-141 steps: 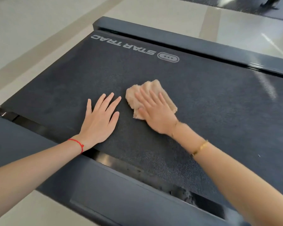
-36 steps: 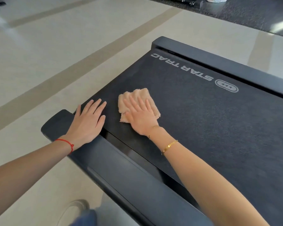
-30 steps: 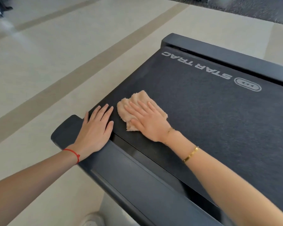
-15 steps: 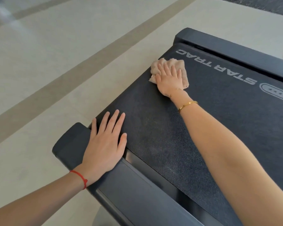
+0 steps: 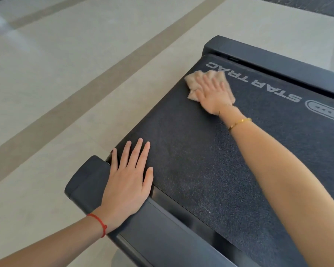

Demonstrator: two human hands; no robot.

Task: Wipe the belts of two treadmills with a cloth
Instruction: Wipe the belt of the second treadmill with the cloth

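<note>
The dark textured treadmill belt [image 5: 197,151] with a "STAR TRAC" logo fills the right of the head view. A beige cloth [image 5: 194,83] lies on the belt's far left corner, just below the logo. My right hand [image 5: 212,97] presses flat on the cloth, fingers spread and pointing away from me, covering most of it. My left hand [image 5: 127,182] rests flat and empty at the belt's near left corner. Its palm sits on the side rail [image 5: 162,228] and its fingers lie on the belt.
The far side rail [image 5: 268,58] runs along the belt's far edge. Pale tiled floor [image 5: 66,74] with tan stripes lies to the left of the treadmill's end. A dark floor mat [image 5: 316,4] shows at the top right corner.
My right hand slid the cloth across the belt from the near rail to the far side by the logo. My left hand stayed at the near corner.
</note>
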